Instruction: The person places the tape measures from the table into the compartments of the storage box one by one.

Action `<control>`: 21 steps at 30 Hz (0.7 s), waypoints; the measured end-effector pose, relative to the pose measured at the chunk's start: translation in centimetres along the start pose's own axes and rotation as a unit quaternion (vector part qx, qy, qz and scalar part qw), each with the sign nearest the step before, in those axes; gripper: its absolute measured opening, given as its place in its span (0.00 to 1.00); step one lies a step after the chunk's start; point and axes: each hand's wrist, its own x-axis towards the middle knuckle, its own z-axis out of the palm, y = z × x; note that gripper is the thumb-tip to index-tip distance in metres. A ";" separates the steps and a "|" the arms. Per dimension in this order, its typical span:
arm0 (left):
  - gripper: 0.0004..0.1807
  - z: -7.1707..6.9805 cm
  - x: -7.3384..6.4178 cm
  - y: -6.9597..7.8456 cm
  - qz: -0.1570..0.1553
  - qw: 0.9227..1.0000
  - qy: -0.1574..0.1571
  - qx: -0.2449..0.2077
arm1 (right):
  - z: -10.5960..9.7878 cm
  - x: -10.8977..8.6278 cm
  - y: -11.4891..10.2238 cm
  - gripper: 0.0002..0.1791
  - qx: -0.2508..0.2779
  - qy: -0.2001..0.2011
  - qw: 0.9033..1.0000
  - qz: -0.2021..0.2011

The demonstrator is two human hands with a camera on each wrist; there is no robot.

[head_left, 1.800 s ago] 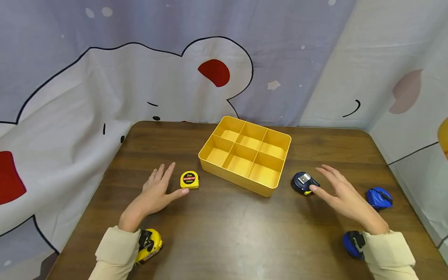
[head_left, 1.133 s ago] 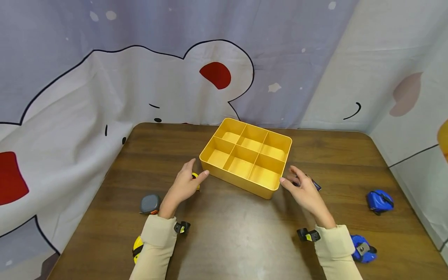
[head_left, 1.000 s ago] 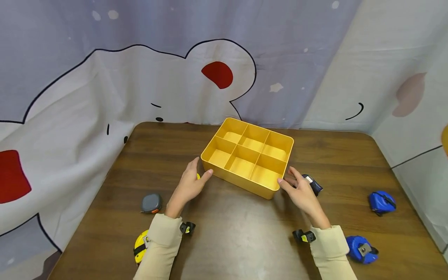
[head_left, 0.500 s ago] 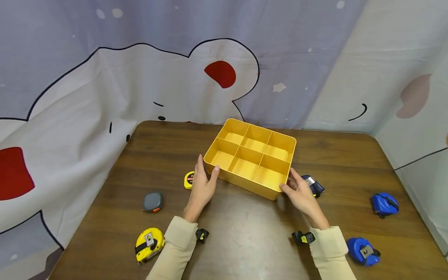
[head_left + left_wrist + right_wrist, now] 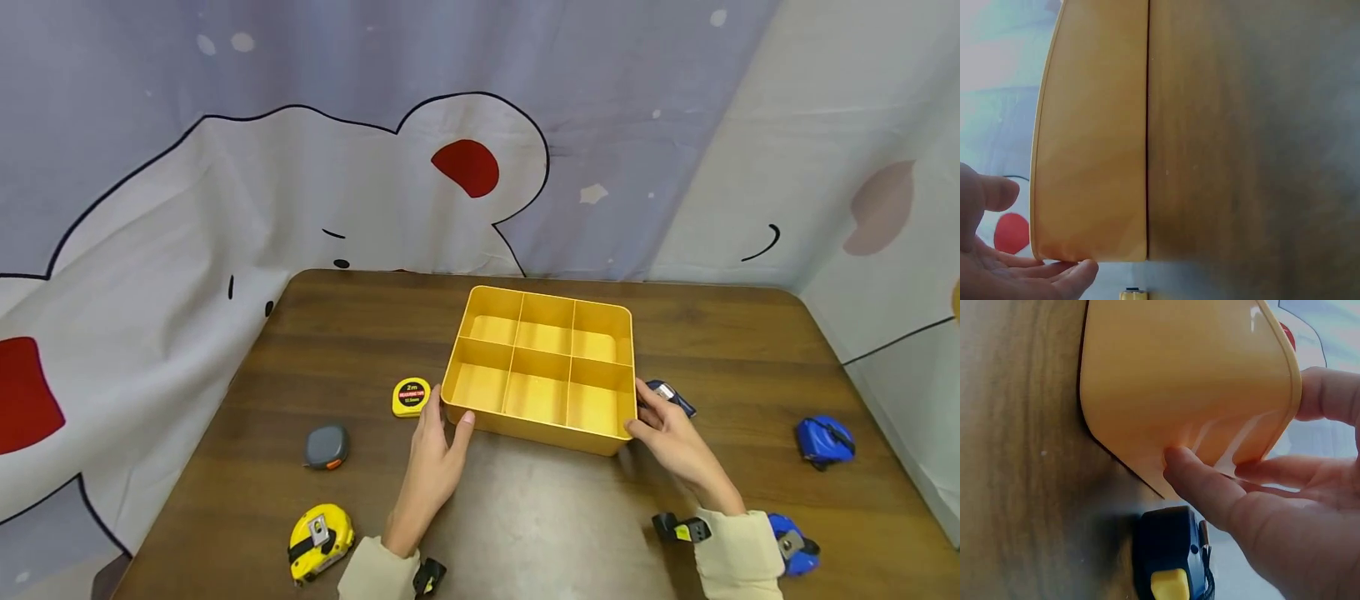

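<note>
A yellow six-compartment organizer box (image 5: pixel 540 435) rests on the table, its compartments bare. My left hand (image 5: pixel 433 475) lays its fingers against the box's left side near the front corner. In the left wrist view the left thumb (image 5: pixel 999 192) stands off the box wall. My right hand (image 5: pixel 678 446) grips the right front corner, thumb at the rim and fingers along the side wall. Beside the left fingertips lies a small yellow tape measure (image 5: pixel 411 397). A navy tape measure (image 5: pixel 1166 553) sits just right of the box, partly hidden by the right hand in the head view.
On the left side of the wooden table (image 5: pixel 360 325) lie a grey tape measure (image 5: pixel 326 447) and a larger yellow tape measure (image 5: pixel 320 542). To the right are a blue tape measure (image 5: pixel 825 440) and another blue one (image 5: pixel 799 554), partly behind the sleeve. A printed curtain (image 5: pixel 337 183) hangs behind.
Both hands have come in from the sides to the box. The box has turned until its front edge lies nearly straight across, and it has moved closer to me.
</note>
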 end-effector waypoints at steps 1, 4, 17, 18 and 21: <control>0.37 0.1 -0.3 0.0 -0.001 1.000 0.007 -0.004 | -0.1 -0.1 0.1 0.37 0.003 -0.005 1.000 -0.006; 0.32 0.2 -0.8 0.0 -0.003 0.999 0.034 -0.013 | -0.3 -0.5 0.3 0.37 0.012 -0.018 1.000 -0.010; 0.22 1.0 -2.4 0.4 -0.024 0.995 0.084 -0.039 | -1.0 -1.4 1.3 0.36 0.033 -0.025 0.999 -0.008; 0.23 1.0 -2.5 0.3 -0.021 0.995 0.084 -0.044 | -0.9 -1.5 1.3 0.36 0.032 -0.020 0.999 -0.003; 0.24 1.2 -2.6 0.1 -0.008 0.995 0.076 -0.068 | -0.8 -1.8 1.3 0.37 0.035 0.000 0.999 0.013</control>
